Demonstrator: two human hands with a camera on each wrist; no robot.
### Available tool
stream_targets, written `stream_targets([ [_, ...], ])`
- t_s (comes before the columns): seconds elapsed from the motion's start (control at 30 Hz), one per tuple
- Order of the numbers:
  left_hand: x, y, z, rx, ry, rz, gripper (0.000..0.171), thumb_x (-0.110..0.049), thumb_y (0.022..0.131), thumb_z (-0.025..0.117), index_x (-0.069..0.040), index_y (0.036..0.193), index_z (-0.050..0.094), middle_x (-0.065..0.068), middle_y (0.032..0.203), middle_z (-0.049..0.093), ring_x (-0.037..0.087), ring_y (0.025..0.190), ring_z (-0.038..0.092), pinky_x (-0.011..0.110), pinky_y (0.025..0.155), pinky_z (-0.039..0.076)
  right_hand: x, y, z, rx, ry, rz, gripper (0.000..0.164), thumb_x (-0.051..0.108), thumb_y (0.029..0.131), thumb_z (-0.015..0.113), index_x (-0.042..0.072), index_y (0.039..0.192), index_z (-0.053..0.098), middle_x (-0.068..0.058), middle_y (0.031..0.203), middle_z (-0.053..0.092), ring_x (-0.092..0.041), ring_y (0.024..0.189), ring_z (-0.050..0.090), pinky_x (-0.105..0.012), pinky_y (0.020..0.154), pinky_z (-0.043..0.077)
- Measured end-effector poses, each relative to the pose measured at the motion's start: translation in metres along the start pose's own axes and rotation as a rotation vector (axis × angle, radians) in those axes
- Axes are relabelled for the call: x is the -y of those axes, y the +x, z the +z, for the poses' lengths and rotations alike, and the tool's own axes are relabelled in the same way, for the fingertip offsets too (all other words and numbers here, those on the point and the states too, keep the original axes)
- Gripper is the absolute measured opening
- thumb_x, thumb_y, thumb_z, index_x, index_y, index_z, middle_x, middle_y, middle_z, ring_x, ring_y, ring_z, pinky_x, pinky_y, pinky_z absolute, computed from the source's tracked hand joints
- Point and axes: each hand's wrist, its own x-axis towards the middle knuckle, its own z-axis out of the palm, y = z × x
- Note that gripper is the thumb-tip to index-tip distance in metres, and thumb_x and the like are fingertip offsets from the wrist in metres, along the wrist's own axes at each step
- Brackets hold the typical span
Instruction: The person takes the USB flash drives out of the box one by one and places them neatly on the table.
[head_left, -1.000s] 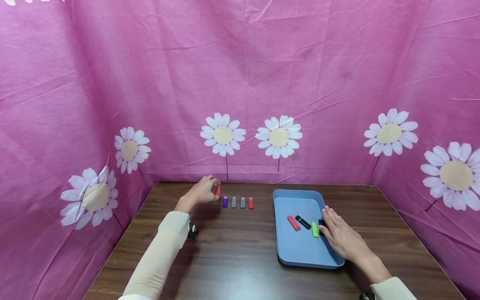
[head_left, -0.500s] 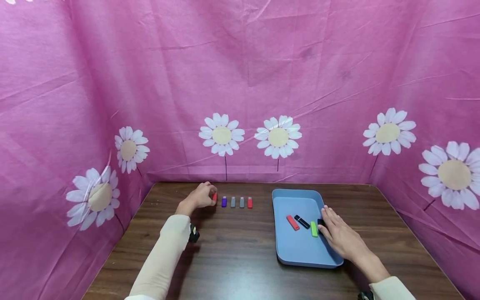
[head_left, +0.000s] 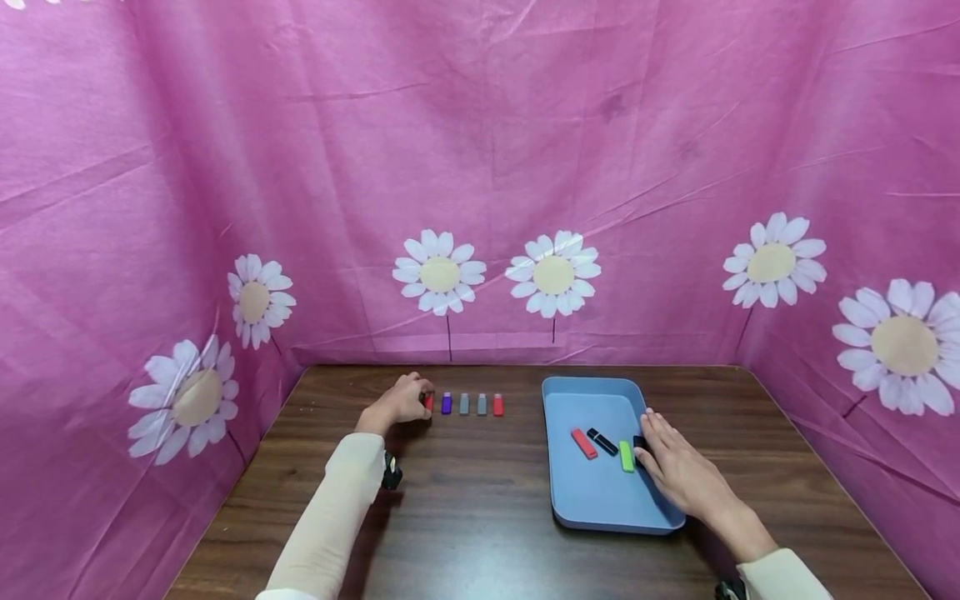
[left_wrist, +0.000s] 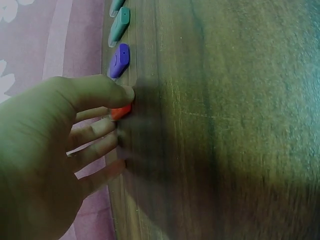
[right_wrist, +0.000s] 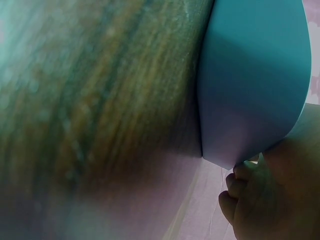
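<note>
Left hand (head_left: pixel 396 402) seems to pinch small red rectangular stick (head_left: pixel 429 404) near far edge of brown wooden surface (head_left: pixel 480 492); grip partly hidden. Right hand (head_left: pixel 686 471) lies straight-fingered over blue plastic tray (head_left: pixel 592 504). Sideways slip could knock small purple stick (head_left: pixel 446 404) askew.
</note>
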Motion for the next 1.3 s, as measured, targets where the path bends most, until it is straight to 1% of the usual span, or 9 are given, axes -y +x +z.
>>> stream_targets([
  [0.23,0.0,0.002,0.0,0.005,0.01,0.008,0.053,-0.015,0.082,0.085,-0.003,0.132,0.071,0.014,0.131,0.061,0.037,0.131,0.053,0.048,0.11,0.05,0.0,0.001,0.0,0.001,0.001,-0.001,0.064,0.029,0.112,0.055,-0.014,0.157,0.038,-0.035,0.165,0.036,-0.053,0.153,0.036,-0.066,0.121,0.034],
  [0.43,0.002,0.002,0.003,0.011,0.019,-0.003,0.061,-0.018,0.082,0.084,-0.003,0.138,0.067,0.016,0.134,0.06,0.037,0.132,0.052,0.048,0.111,0.049,0.0,0.0,0.0,0.003,0.003,-0.002,0.064,0.029,0.112,0.054,-0.013,0.157,0.039,-0.034,0.165,0.036,-0.052,0.153,0.037,-0.066,0.122,0.034],
  [0.63,0.002,0.0,0.002,0.015,-0.011,-0.016,0.065,-0.018,0.082,0.084,-0.001,0.142,0.064,0.018,0.137,0.058,0.037,0.133,0.051,0.05,0.113,0.048,0.001,0.0,-0.001,-0.002,0.002,-0.007,0.064,0.028,0.112,0.054,-0.014,0.157,0.039,-0.034,0.165,0.036,-0.052,0.153,0.036,-0.066,0.122,0.034],
  [0.73,0.001,0.0,0.001,0.017,-0.033,-0.02,0.062,-0.017,0.085,0.083,0.0,0.142,0.064,0.018,0.137,0.057,0.036,0.133,0.051,0.049,0.114,0.047,0.001,0.0,-0.002,-0.005,0.0,-0.01,0.063,0.028,0.112,0.054,-0.014,0.157,0.039,-0.034,0.165,0.036,-0.052,0.153,0.037,-0.065,0.122,0.034],
  [0.87,-0.003,0.0,-0.004,-0.022,-0.055,-0.006,0.054,-0.014,0.089,0.078,0.001,0.139,0.065,0.018,0.132,0.06,0.035,0.128,0.054,0.05,0.111,0.049,0.002,-0.001,-0.004,-0.011,0.001,-0.012,0.063,0.027,0.111,0.055,-0.014,0.156,0.04,-0.035,0.164,0.037,-0.053,0.152,0.038,-0.066,0.121,0.034],
  [1.0,-0.014,0.003,-0.012,-0.089,-0.056,-0.004,0.047,-0.012,0.091,0.072,0.0,0.137,0.066,0.014,0.123,0.067,0.03,0.12,0.063,0.051,0.103,0.054,0.003,-0.001,-0.004,-0.008,0.005,-0.009,0.063,0.027,0.111,0.055,-0.014,0.156,0.04,-0.035,0.164,0.036,-0.053,0.152,0.038,-0.066,0.121,0.034],
  [1.13,-0.032,0.007,-0.022,-0.137,-0.05,-0.004,0.038,-0.013,0.096,0.069,-0.003,0.133,0.068,0.009,0.12,0.073,0.027,0.117,0.069,0.05,0.102,0.055,0.004,-0.002,-0.005,-0.005,0.005,-0.007,0.063,0.027,0.111,0.055,-0.014,0.156,0.039,-0.035,0.164,0.036,-0.053,0.152,0.038,-0.067,0.121,0.034],
  [1.2,-0.043,0.009,-0.026,-0.157,-0.04,0.013,0.032,-0.015,0.098,0.069,-0.006,0.128,0.07,0.008,0.117,0.076,0.026,0.115,0.071,0.05,0.101,0.056,0.004,-0.002,-0.006,-0.005,0.005,-0.006,0.063,0.028,0.111,0.055,-0.014,0.156,0.039,-0.035,0.164,0.036,-0.053,0.152,0.038,-0.066,0.121,0.034],
  [1.3,-0.061,0.013,-0.032,-0.173,-0.012,0.048,0.019,-0.018,0.099,0.069,-0.011,0.116,0.072,0.005,0.11,0.078,0.024,0.105,0.073,0.049,0.095,0.058,0.004,-0.002,-0.005,-0.004,0.003,-0.006,0.063,0.028,0.111,0.055,-0.014,0.157,0.039,-0.035,0.165,0.036,-0.053,0.152,0.037,-0.066,0.121,0.034],
])
